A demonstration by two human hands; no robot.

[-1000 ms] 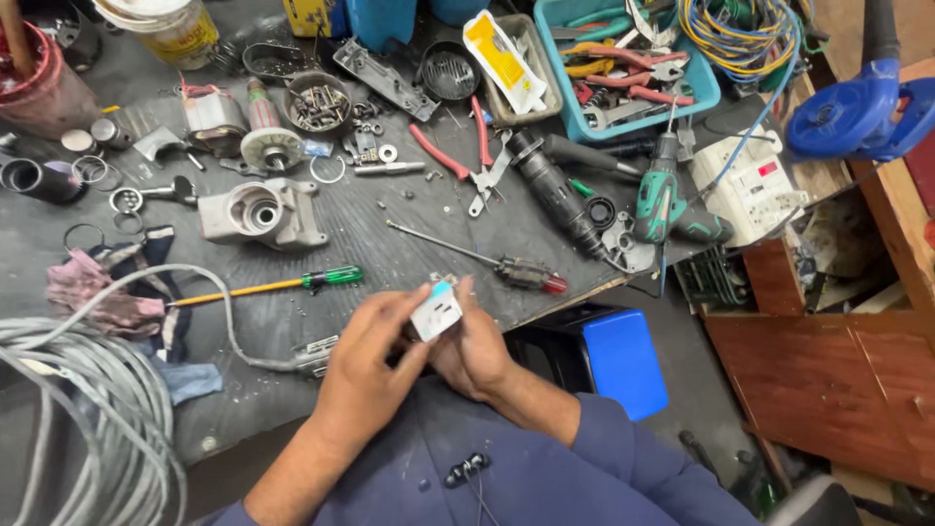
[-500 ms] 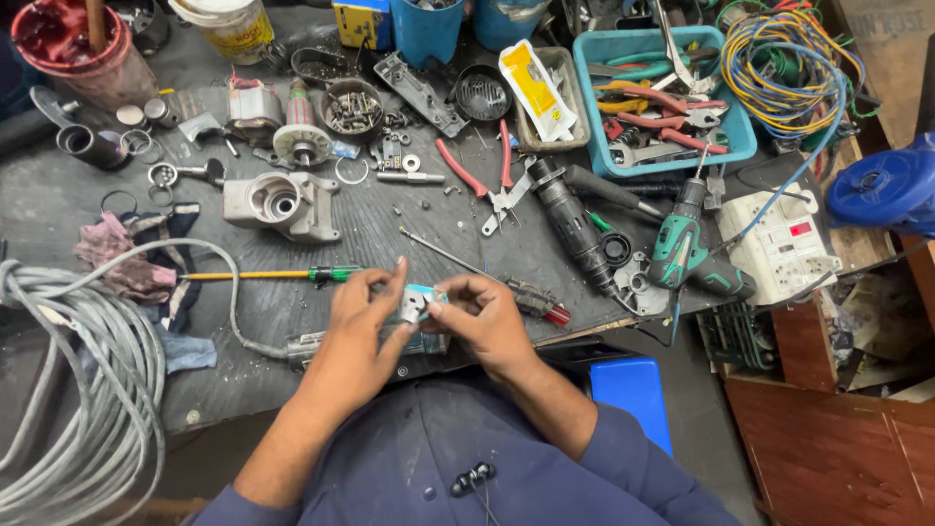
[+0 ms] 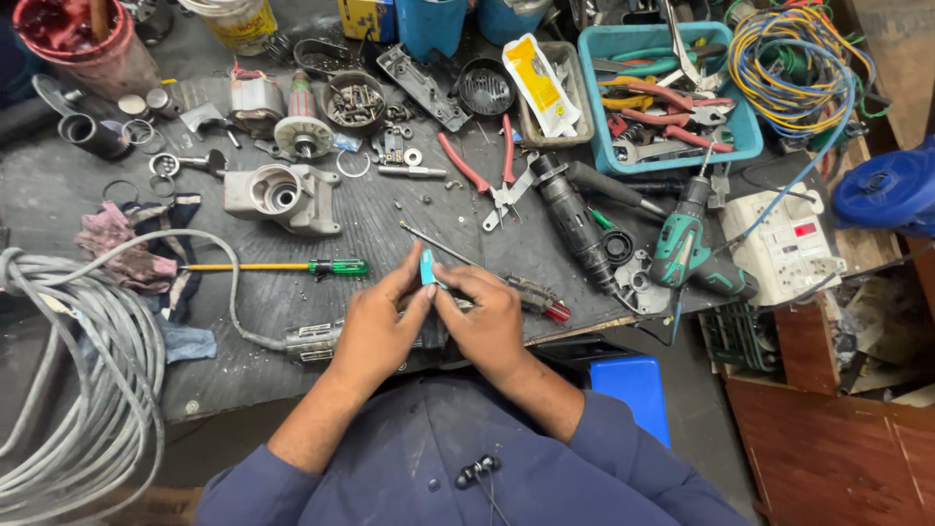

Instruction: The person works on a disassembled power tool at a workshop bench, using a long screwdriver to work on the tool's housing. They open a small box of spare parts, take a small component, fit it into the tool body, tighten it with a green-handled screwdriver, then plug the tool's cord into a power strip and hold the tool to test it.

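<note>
Two hands meet at the near edge of a workbench (image 3: pixel 292 321), the left hand (image 3: pixel 375 326) touching the right hand (image 3: pixel 487 321), a small part (image 3: pixel 427 266) pinched between their fingertips. A screwdriver (image 3: pixel 282 266) lies left of them, pliers (image 3: pixel 487 166) behind, a cordless drill (image 3: pixel 691 244) to the right. A cable coil (image 3: pixel 68 390) sits far left, a tool tray (image 3: pixel 672 97) at the back right.

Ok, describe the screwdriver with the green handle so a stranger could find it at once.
Start at the grey cable coil on the bench's left edge. Just right of it, above the left hand, lies the screwdriver, flat. Unlike the red-handled screwdriver, it has a yellow shaft and green grip.
</note>
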